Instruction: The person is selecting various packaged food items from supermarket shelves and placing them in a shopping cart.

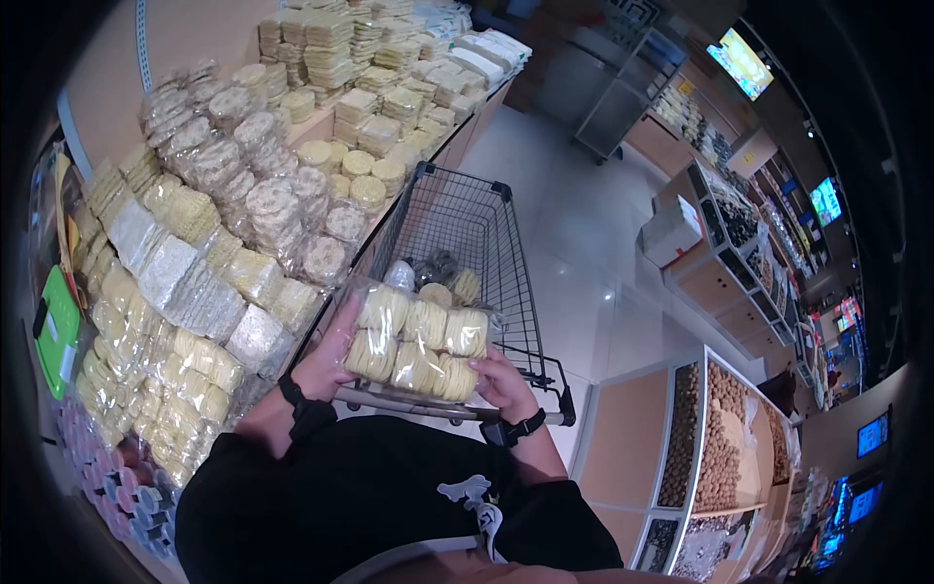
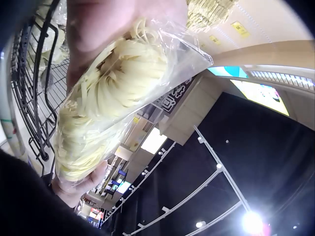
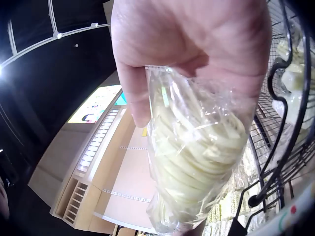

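A clear plastic pack of pale noodle nests [image 1: 418, 341] is held up over the near end of a shopping cart [image 1: 530, 321], its nests lined up in two rows. At one end my left hand [image 1: 334, 352] grips the pack, with the fingers partly hidden behind it. My right hand [image 1: 506, 380] holds the opposite end, thumb toward the front. In the left wrist view the flat ribbon noodles [image 2: 118, 78] show through the crinkled wrap. The right wrist view has the right palm [image 3: 197, 44] above the pack's end, wrap pressed against the fingers.
Several bagged goods [image 1: 433, 273] lie in the cart. On the left, a display is stacked with packed noodle nests [image 1: 199, 375], round noodle cakes [image 1: 277, 204] and a green sign [image 1: 58, 331]. At the right stands a bin of walnuts [image 1: 720, 428]; tiled floor [image 1: 564, 214] runs between.
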The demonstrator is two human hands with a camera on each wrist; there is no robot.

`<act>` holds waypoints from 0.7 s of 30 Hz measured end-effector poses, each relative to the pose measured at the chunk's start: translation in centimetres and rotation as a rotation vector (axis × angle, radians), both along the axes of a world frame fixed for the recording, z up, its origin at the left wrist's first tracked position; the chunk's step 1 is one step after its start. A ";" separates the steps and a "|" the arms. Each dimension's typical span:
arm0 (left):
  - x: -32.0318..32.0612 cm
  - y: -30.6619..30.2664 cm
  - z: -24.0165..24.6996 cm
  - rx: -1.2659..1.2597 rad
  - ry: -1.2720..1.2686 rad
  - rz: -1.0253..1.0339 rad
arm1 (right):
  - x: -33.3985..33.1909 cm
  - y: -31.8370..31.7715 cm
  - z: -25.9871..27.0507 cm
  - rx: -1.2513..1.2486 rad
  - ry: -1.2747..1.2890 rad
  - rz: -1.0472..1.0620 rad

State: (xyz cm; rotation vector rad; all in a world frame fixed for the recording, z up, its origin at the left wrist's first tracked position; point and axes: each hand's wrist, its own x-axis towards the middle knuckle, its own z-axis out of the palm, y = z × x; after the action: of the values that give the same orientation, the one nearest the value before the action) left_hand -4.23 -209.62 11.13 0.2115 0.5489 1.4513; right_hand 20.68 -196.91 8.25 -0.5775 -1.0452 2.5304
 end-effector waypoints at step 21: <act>-3.3 21.8 -8.7 -0.370 0.233 0.199 | -10.3 28.1 -7.1 0.176 -0.273 0.048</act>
State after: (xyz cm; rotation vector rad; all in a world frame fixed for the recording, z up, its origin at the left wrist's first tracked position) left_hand -7.50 -187.85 2.39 0.0318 1.0404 1.4959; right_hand 10.43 -168.83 1.18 -0.8732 -1.3749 2.4128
